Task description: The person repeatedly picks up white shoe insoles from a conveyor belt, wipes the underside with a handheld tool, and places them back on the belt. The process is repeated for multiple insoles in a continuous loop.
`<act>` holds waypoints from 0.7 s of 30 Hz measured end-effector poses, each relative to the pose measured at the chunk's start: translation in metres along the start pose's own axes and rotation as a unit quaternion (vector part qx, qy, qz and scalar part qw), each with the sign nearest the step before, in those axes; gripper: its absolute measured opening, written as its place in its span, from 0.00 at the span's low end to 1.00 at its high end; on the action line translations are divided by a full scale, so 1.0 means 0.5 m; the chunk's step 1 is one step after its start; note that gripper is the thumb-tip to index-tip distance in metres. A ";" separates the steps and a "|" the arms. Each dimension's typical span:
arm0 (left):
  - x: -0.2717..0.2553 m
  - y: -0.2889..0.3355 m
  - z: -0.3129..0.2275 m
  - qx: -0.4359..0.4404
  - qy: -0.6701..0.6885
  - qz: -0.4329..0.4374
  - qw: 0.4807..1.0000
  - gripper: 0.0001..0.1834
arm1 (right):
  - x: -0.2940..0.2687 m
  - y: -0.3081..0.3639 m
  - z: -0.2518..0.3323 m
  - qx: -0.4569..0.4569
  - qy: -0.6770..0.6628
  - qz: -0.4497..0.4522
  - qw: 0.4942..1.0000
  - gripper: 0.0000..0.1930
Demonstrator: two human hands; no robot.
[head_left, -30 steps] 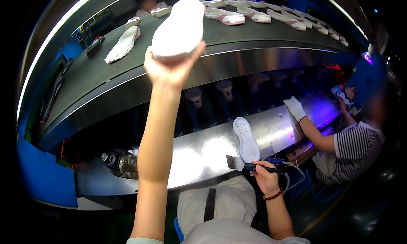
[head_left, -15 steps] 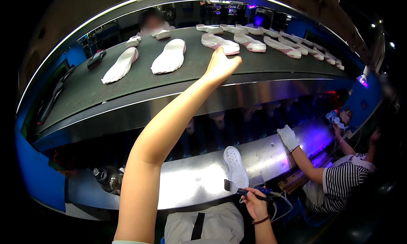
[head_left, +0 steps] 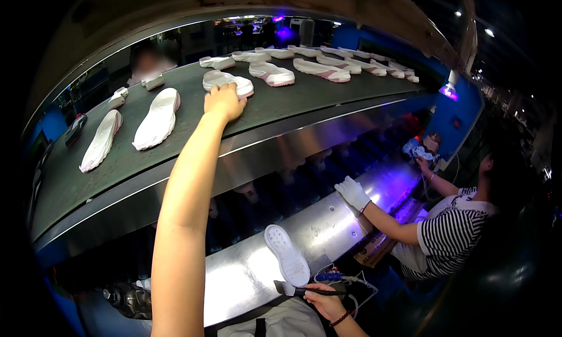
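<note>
My left hand (head_left: 225,103) reaches up to the conveyor belt, its fingers curled over the near side of a white-and-pink shoe sole (head_left: 234,82). The sole lies on the belt, and the hand hides part of it. Low in the picture, my right hand (head_left: 325,305) is closed round the dark handle of a flat brush (head_left: 285,288). Just beyond the bristles, a white shoe sole (head_left: 285,255) rests on the shiny metal ledge (head_left: 234,284), its hollow, studded side up.
Several other soles (head_left: 272,73) and two white ones (head_left: 158,119) at the left lie on the green belt (head_left: 193,135). A co-worker in stripes (head_left: 451,237) stands at the right, a gloved hand (head_left: 352,193) over the ledge. A dark metal fitting (head_left: 126,300) sits at lower left.
The view has turned rightward, so the scene sits further left. My left fingers, earlier at the near edge of the white-and-pink sole, now lie over it. My right hand still holds the brush.
</note>
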State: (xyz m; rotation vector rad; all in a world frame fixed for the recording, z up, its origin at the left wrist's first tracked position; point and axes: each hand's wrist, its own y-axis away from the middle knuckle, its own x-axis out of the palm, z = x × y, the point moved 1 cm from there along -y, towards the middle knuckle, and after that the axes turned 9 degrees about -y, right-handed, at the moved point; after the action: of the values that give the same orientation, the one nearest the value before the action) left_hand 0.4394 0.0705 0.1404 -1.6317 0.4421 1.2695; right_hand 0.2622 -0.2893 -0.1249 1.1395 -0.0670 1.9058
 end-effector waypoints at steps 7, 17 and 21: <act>-0.059 0.057 0.029 0.249 -0.025 -0.106 0.962 0.17 | 0.025 -0.018 0.002 -0.038 0.030 -0.021 0.999 0.09; -0.048 0.400 0.030 -0.112 0.749 -0.274 0.592 0.20 | 0.040 -0.045 -0.004 -0.091 -0.009 -0.051 0.995 0.08; -0.038 0.427 0.054 -0.161 0.909 0.090 0.374 0.26 | 0.050 -0.047 0.013 -0.119 0.006 -0.048 0.992 0.08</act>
State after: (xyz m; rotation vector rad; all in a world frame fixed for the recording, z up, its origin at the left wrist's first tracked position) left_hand 0.2559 -0.0079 0.0578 -2.7240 1.6930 -1.1783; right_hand 0.2787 -0.2615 -0.1117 0.9534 -0.2233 1.7651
